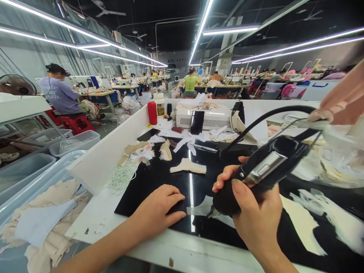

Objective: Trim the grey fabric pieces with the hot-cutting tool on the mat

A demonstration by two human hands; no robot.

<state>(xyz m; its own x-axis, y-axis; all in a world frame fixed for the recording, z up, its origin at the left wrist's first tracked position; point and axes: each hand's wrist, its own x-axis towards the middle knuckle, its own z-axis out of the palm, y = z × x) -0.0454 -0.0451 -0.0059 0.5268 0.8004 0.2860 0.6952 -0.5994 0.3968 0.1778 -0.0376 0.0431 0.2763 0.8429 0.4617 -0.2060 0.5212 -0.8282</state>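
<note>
My right hand (256,212) is wrapped round a black corded hand tool (267,163) with a silver plate on its side. Its pointed metal tip (211,212) is down at a thin translucent piece of material (200,207) on the black board (159,189). Whether the tip presses on the piece I cannot tell. My left hand (163,206) lies palm down on the board, fingers apart, its fingertips close to the left edge of that piece. A cream cut fabric piece (188,166) lies farther back.
Another person's hand (338,100) is at a clear plastic bag (341,151) on the right. A white vented machine (204,115), a phone (197,122) and a red thread cone (152,113) stand behind. Green cord (122,178) lies left; a plastic bin (17,208) holds fabric.
</note>
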